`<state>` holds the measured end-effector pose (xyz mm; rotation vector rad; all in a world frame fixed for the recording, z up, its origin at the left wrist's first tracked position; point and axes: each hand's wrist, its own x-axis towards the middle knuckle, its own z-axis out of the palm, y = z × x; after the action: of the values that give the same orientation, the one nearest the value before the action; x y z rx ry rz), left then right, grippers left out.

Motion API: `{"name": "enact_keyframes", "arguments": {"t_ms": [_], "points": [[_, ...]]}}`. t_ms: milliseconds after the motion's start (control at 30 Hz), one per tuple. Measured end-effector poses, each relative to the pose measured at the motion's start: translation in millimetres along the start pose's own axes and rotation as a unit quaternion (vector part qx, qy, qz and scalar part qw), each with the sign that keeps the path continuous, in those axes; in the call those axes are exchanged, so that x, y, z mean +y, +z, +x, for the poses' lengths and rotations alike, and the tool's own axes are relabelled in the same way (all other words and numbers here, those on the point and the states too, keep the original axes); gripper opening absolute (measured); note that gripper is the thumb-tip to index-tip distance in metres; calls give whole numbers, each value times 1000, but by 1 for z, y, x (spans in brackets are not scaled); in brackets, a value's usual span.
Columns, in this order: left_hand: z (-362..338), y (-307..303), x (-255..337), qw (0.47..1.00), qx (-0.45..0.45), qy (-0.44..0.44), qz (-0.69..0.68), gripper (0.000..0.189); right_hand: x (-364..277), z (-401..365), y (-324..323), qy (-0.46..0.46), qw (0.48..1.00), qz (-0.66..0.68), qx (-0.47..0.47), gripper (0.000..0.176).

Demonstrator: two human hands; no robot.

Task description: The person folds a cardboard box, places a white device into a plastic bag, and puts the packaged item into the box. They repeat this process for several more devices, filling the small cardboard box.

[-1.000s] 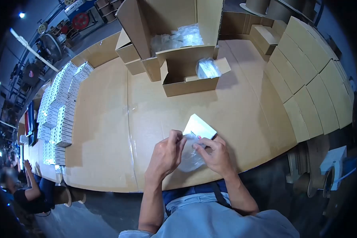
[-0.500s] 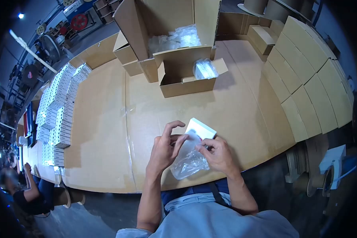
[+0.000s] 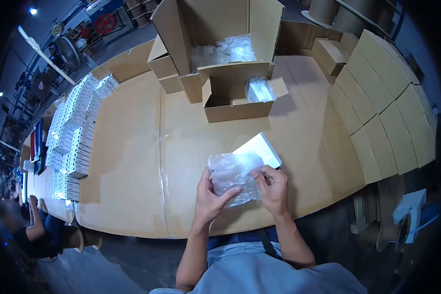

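Between my hands a clear plastic bag (image 3: 230,171), crinkled and half see-through, is spread out. My left hand (image 3: 209,202) grips its left side, with the thumb in front and the fingers behind. On the other side, my right hand (image 3: 273,192) pinches the bag's right edge between thumb and fingers. A small white box (image 3: 259,148) lies tilted just beyond the bag, which overlaps its lower left part. The box's lower right corner is close to my right fingertips.
An open cardboard carton (image 3: 238,112) ahead holds a plastic-wrapped white box (image 3: 260,90). Behind it, a taller carton (image 3: 264,29) contains clear bags (image 3: 237,48). White boxes (image 3: 78,147) are stacked left, brown cartons (image 3: 377,112) right. A person (image 3: 32,230) sits at far left.
My left hand, earlier raised with its fingers apart, has closed on the bag. The bag has risen from hanging low and is spread between both hands, covering part of the white box.
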<state>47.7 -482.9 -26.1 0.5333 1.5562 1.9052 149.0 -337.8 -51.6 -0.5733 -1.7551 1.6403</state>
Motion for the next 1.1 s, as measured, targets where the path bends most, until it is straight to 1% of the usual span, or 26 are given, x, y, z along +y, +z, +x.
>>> {"name": "enact_keyframes", "arguments": {"t_ms": [67,100,200,300,400,433,500,600,700,800,867,933,1033,1100], "points": [[3,-2,-5,999,-15,35,28,69,-4,-1,3,-17,1000,7,3,23],[3,-5,-8,997,-22,53,44,74,-5,-2,4,-26,1000,10,5,22],[4,-3,-12,996,-6,87,32,79,0,-4,2,-19,1000,12,-5,21],[0,2,-4,1000,0,4,16,91,-3,-6,-3,-7,997,-71,-40,14],[-4,2,-7,997,21,62,30,88,-4,-4,-9,-71,996,-39,-24,8],[-5,0,-8,997,22,65,44,88,-8,-2,-15,-71,997,-35,-25,11],[-7,-5,-11,995,23,72,71,87,-22,9,-28,-73,997,-26,-25,24],[-8,-10,-16,988,18,112,102,82,-48,29,-21,-159,982,87,51,44],[-10,-12,-22,991,8,85,107,83,-59,45,-25,-211,970,117,4,53],[-12,-6,-16,981,10,123,148,84,-67,48,-13,-208,968,138,-19,44],[-12,-7,-17,982,3,118,150,84,-66,53,-16,-235,967,39,-86,22],[-12,-9,-16,982,0,116,148,85,-71,51,-8,-217,970,31,-105,16],[-11,-11,-15,986,0,116,120,86,-70,53,-10,-242,956,-30,-162,23],[-9,-13,-15,990,1,115,82,86,-71,57,-11,-279,939,-55,-191,33]]}}
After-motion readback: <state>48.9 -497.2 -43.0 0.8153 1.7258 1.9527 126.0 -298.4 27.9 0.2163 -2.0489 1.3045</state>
